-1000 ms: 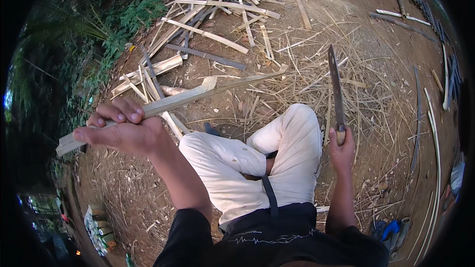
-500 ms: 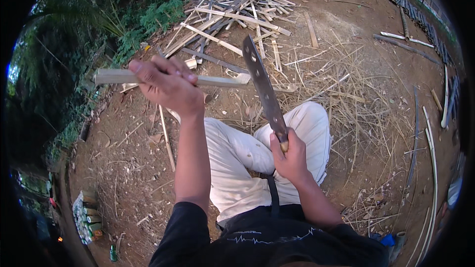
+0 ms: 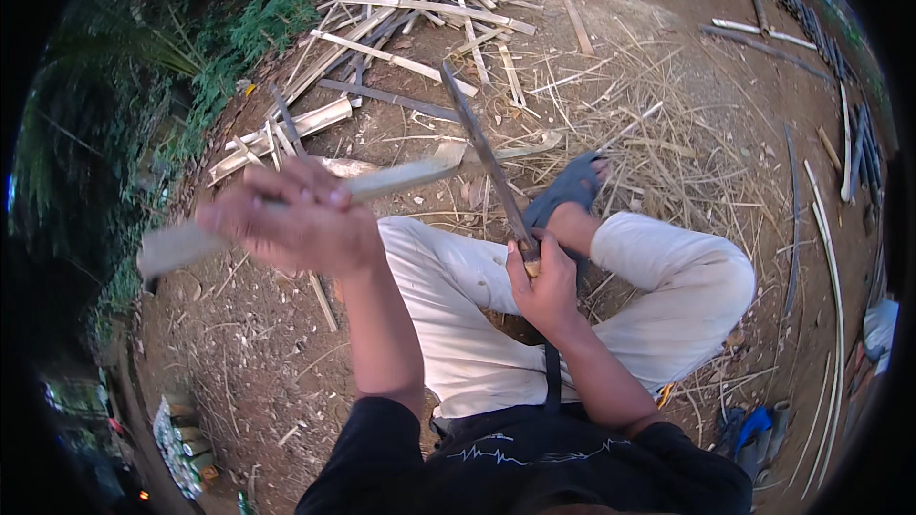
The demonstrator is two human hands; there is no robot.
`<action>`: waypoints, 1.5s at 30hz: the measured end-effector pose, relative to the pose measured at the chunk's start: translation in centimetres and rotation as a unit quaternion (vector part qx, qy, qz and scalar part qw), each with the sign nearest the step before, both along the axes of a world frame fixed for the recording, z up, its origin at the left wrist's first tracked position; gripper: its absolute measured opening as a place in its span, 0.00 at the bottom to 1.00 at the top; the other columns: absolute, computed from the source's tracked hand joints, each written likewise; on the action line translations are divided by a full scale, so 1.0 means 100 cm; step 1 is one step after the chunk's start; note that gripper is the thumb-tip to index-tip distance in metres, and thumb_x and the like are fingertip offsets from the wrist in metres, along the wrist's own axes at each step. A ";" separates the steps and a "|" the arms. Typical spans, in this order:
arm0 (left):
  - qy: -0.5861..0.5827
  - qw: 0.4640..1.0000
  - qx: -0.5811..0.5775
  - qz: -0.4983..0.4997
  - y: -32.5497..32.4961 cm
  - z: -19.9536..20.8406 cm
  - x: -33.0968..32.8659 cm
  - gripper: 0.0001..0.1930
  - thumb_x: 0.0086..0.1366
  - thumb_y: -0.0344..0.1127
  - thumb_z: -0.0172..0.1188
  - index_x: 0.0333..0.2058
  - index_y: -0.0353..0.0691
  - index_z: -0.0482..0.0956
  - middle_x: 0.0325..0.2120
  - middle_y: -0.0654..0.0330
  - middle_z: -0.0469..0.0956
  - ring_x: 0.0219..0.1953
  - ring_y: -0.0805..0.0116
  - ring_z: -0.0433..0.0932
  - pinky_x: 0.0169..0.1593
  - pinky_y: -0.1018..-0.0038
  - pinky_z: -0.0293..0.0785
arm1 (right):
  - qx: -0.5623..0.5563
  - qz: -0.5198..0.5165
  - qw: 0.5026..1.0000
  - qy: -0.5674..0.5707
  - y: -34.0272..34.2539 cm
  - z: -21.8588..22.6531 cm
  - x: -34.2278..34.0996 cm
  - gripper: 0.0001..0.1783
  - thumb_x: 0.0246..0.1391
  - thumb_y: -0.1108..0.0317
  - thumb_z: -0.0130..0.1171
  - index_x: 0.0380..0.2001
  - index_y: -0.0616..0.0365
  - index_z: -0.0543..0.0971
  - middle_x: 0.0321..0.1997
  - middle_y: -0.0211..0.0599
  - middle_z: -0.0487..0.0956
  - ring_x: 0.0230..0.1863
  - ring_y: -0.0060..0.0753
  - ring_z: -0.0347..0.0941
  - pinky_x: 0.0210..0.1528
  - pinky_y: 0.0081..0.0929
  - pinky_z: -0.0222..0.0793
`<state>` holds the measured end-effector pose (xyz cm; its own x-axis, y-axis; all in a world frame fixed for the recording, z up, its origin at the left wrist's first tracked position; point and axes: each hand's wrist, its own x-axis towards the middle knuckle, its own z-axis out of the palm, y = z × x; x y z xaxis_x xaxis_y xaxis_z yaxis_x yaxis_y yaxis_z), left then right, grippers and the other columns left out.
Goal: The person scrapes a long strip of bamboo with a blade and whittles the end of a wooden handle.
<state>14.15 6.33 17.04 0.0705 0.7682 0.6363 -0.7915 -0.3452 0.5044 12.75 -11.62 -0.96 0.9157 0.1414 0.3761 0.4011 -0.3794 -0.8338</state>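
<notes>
My left hand (image 3: 301, 215), blurred by motion, is closed around a pale bamboo strip (image 3: 405, 177). The strip slants across in front of me, its left end lower and nearer. A short raised flake (image 3: 450, 151) stands near its right end. In my right hand (image 3: 549, 286) is the short handle of a long dark machete (image 3: 485, 154), its blade pointing up and away, seen nearly edge-on. The blade crosses the right end of the strip; whether it is cut into it, I cannot tell. My legs in pale trousers (image 3: 477, 343) are bent below.
A heap of split bamboo slats (image 3: 420, 10) lies ahead, with split bamboo pieces (image 3: 286, 138) at its near left. Thin shavings (image 3: 658, 153) cover the ground to the right. Dark poles (image 3: 863, 148) lie far right, bottles (image 3: 186, 443) at lower left. Green plants (image 3: 219, 48) border the left.
My left hand and the strip's left end have come lower and nearer. The machete has turned more edge-on. My right knee has swung out to the right, and a dark-covered foot now shows.
</notes>
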 end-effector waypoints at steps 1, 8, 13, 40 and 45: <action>0.000 1.000 0.012 0.008 -0.001 -0.005 -0.003 0.27 0.72 0.62 0.43 0.21 0.50 0.53 0.11 0.69 0.55 0.07 0.82 0.57 0.06 0.83 0.52 | -0.014 -0.009 1.000 0.015 -0.002 -0.006 0.000 0.18 0.57 0.62 0.62 0.42 0.66 0.73 0.28 0.51 0.80 0.31 0.55 0.79 0.33 0.41 0.73; 0.008 0.996 -0.016 0.091 -0.003 -0.029 -0.041 0.27 0.71 0.64 0.42 0.22 0.50 0.55 0.11 0.70 0.53 0.07 0.83 0.55 0.05 0.83 0.52 | -0.106 0.050 0.993 -0.003 -0.021 -0.020 -0.009 0.18 0.54 0.61 0.63 0.41 0.62 0.74 0.29 0.47 0.80 0.30 0.52 0.79 0.34 0.41 0.74; -0.049 0.997 -0.048 0.024 -0.020 -0.044 -0.049 0.27 0.71 0.65 0.39 0.26 0.47 0.60 0.12 0.69 0.55 0.08 0.81 0.55 0.08 0.85 0.55 | -0.284 -0.002 0.957 0.067 -0.056 -0.094 0.055 0.19 0.52 0.59 0.62 0.40 0.61 0.72 0.30 0.48 0.80 0.30 0.53 0.79 0.30 0.46 0.76; 0.002 0.989 0.011 -0.147 0.022 -0.051 -0.071 0.33 0.72 0.66 0.37 0.21 0.41 0.66 0.14 0.64 0.59 0.12 0.74 0.55 0.16 0.78 0.55 | -0.190 0.153 0.967 0.078 -0.047 -0.051 0.053 0.17 0.38 0.67 0.67 0.33 0.58 0.74 0.24 0.45 0.76 0.25 0.51 0.76 0.28 0.42 0.73; -0.019 0.990 0.042 -0.130 0.012 -0.054 -0.076 0.32 0.73 0.64 0.35 0.21 0.42 0.65 0.14 0.65 0.58 0.12 0.74 0.55 0.16 0.78 0.55 | -0.252 0.106 0.958 0.088 -0.053 -0.073 0.069 0.17 0.41 0.66 0.66 0.35 0.59 0.75 0.23 0.45 0.77 0.23 0.53 0.76 0.27 0.44 0.73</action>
<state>6.55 7.56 11.59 0.2336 0.6709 0.7038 -0.8767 -0.1676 0.4509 19.68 -16.88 -8.23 0.8895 0.4537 0.0536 0.3833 -0.6773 -0.6279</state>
